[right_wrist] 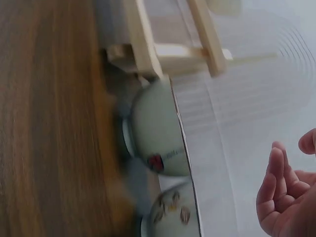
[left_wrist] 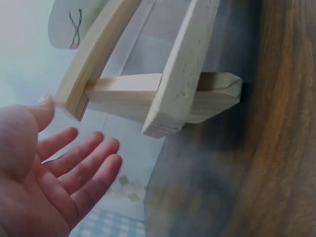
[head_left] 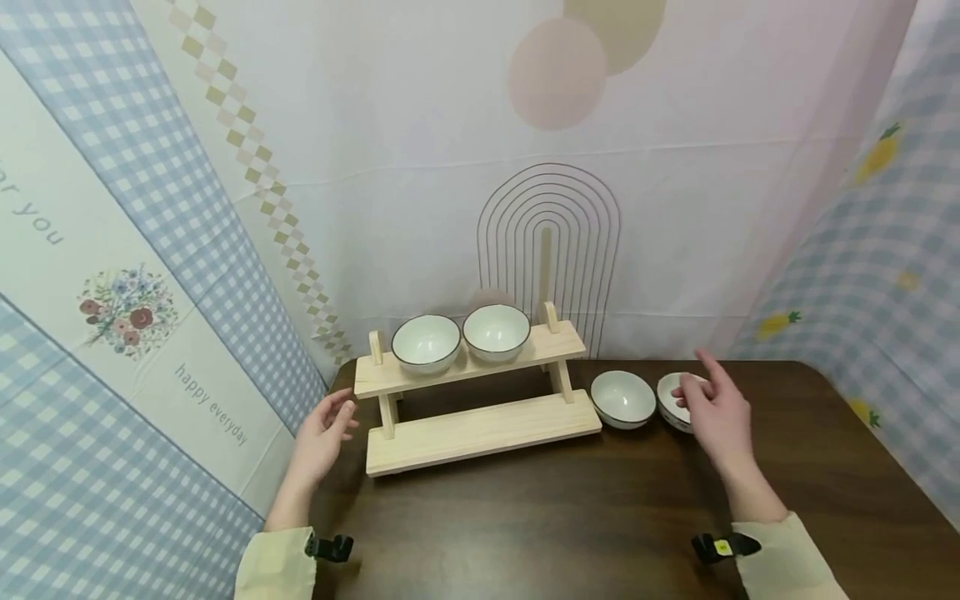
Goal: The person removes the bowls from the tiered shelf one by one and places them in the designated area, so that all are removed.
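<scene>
1. Cream sleeves (head_left: pixel 277 562) sit nearest, covering my forearms.
2. Fingers loosely apart, my left grip (head_left: pixel 322 437) hangs beside the wooden rack (head_left: pixel 483 429); left of it, the curtain (head_left: pixel 210 404) reads "happy everyday" and a cut-off "or you".
3. Thumb clear of bent fingers, my right grip (head_left: pixel 722 417) partly hides the outer bowl (head_left: pixel 667 408); the neighbouring bowl (right_wrist: pixel 158 126) bears blurred print.

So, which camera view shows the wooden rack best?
The head view: the wooden rack shows there from end to end, with both shelves. The left wrist view shows only its left end, close up; the right wrist view shows only its right end, somewhat blurred.
</scene>
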A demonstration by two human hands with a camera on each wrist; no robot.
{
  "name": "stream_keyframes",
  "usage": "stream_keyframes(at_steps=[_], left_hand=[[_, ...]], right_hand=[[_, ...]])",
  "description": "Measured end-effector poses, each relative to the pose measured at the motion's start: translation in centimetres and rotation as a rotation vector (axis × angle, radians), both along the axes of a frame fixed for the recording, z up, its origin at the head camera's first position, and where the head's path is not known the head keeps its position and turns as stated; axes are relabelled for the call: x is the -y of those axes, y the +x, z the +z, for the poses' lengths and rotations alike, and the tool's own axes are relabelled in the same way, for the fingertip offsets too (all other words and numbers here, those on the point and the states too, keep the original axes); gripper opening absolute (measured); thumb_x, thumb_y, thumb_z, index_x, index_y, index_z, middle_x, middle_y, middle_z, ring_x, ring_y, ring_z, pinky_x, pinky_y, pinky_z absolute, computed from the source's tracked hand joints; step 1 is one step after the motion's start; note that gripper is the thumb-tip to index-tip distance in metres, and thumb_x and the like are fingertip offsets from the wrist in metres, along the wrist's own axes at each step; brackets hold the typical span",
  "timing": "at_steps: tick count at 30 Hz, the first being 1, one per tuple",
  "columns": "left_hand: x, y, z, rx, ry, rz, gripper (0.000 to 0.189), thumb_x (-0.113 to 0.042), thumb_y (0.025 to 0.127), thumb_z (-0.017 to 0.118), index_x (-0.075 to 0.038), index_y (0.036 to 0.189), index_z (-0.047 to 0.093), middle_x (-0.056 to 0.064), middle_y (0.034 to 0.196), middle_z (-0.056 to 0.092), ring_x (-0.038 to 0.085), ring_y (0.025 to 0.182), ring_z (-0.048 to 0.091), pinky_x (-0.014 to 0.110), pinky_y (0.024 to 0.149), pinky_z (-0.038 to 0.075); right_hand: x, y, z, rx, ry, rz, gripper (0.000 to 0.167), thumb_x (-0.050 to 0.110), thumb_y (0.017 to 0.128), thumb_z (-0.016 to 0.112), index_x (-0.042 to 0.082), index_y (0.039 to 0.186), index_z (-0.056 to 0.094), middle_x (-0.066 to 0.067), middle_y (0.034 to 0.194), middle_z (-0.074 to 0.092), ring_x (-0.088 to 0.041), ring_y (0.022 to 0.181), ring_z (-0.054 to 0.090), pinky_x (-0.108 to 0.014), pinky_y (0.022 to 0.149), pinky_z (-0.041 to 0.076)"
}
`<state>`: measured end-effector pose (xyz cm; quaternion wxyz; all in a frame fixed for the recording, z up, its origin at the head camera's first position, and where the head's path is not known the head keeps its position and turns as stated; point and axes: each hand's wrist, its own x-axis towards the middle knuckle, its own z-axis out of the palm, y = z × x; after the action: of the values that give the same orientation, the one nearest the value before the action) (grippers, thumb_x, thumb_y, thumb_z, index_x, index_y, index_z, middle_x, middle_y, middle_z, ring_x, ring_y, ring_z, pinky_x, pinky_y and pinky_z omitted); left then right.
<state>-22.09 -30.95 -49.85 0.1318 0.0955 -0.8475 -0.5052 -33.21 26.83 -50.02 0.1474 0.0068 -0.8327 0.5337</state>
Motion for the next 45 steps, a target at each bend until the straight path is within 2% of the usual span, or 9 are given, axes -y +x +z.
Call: stream_keyframes(at_steps=[4,6,11,18,26,30,34,40,45], left_hand=[[-0.1,-0.5,1.2,-0.011,0.054,0.002,0.055,-0.032,0.116,0.049,0.002,0.159,0.044,0.028,0.141,0.061,0.032,0.108,0.070,0.038,0.087,0.061],[-0.2,-0.8,1.7,-0.020,0.067,-0.006,0.056,-0.032,0.116,0.050,0.001,0.160,0.043,0.028,0.142,0.061,0.028,0.105,0.070,0.036,0.086,0.061],[-0.3,-1.6,2.2,-0.027,0.070,-0.042,0.057,-0.034,0.115,0.052,-0.001,0.162,0.042,0.026,0.140,0.061,0.035,0.106,0.068,0.035,0.083,0.061],[-0.2,-2.4,3.0,0.008,0.040,-0.073,0.059,-0.030,0.115,0.053,0.001,0.163,0.038,0.027,0.134,0.061,0.035,0.102,0.068,0.035,0.079,0.061],[0.4,-3.7,4.0,0.069,-0.035,-0.116,0.061,-0.020,0.112,0.060,0.003,0.164,0.036,0.028,0.129,0.063,0.034,0.100,0.069,0.030,0.075,0.059],[0.3,-4.3,4.8,0.103,-0.043,-0.127,0.062,-0.016,0.108,0.065,0.004,0.161,0.040,0.026,0.120,0.065,0.032,0.096,0.068,0.031,0.072,0.059],[0.3,-4.4,5.1,0.123,-0.012,-0.123,0.063,-0.012,0.105,0.069,0.005,0.159,0.042,0.025,0.117,0.065,0.028,0.089,0.069,0.031,0.068,0.058],[0.2,-4.2,5.1,0.127,0.003,-0.123,0.064,-0.010,0.106,0.068,0.005,0.161,0.039,0.029,0.120,0.066,0.032,0.086,0.076,0.034,0.066,0.060],[0.2,-4.1,5.1,0.145,0.013,-0.118,0.065,-0.011,0.108,0.065,0.003,0.164,0.035,0.027,0.122,0.064,0.035,0.090,0.076,0.040,0.070,0.062]], right_hand=[[2.2,-0.2,0.8,-0.027,0.034,0.122,0.057,0.034,0.112,0.056,0.016,0.165,0.045,-0.009,0.094,0.079,-0.008,0.081,0.073,-0.013,0.076,0.049],[3.3,-0.3,1.1,-0.025,0.032,0.179,0.057,0.034,0.112,0.056,0.015,0.164,0.044,-0.014,0.096,0.078,-0.010,0.083,0.073,-0.015,0.076,0.051],[5.9,-0.6,1.6,-0.001,0.031,0.285,0.056,0.032,0.112,0.057,0.012,0.163,0.046,-0.013,0.097,0.077,-0.010,0.085,0.072,-0.020,0.076,0.053],[8.9,-1.0,2.0,0.026,0.048,0.391,0.056,0.028,0.112,0.058,0.012,0.164,0.045,-0.017,0.099,0.076,-0.024,0.090,0.073,-0.028,0.078,0.053],[11.5,-1.6,2.5,0.023,0.050,0.435,0.053,0.023,0.110,0.061,0.011,0.160,0.050,-0.010,0.093,0.076,-0.023,0.086,0.072,-0.030,0.072,0.053],[12.5,-1.6,2.9,0.016,0.008,0.452,0.052,0.019,0.108,0.062,0.011,0.159,0.052,-0.015,0.094,0.076,-0.031,0.088,0.074,-0.030,0.076,0.054],[13.3,-1.3,3.1,0.036,-0.010,0.480,0.053,0.020,0.108,0.062,0.011,0.159,0.052,-0.016,0.096,0.076,-0.038,0.092,0.073,-0.031,0.078,0.055],[14.0,-1.1,3.0,0.044,0.023,0.490,0.052,0.021,0.109,0.062,0.012,0.159,0.052,-0.010,0.094,0.077,-0.023,0.086,0.072,-0.035,0.076,0.055],[14.5,-1.4,3.1,0.050,0.014,0.483,0.052,0.022,0.109,0.062,0.013,0.159,0.052,-0.009,0.094,0.077,-0.026,0.087,0.073,-0.035,0.075,0.054]])
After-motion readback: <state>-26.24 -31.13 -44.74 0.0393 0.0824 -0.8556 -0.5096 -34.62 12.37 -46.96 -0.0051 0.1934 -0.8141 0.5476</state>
